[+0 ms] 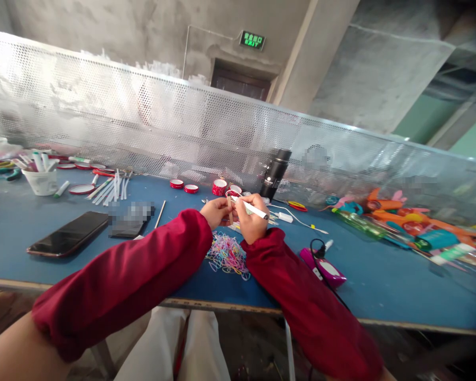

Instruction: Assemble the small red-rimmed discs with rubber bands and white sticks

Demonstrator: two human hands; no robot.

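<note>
Both my hands meet above the blue table (381,275), in dark red sleeves. My right hand (252,218) is closed around a white pen-like stick (254,209) that points right. My left hand (216,210) is pinched at the stick's left end, where a thin band seems to be held; the detail is too small to make out. A heap of small coloured rubber bands (228,255) lies on the table just below my hands.
A black phone (69,234) and a dark wallet lie at left. A white cup of sticks (42,177) and loose white sticks (111,189) are far left. Red lids (184,186), a black flask (275,173), a purple device (323,267) and colourful toys (404,222) sit behind and right. A perforated metal screen backs the table.
</note>
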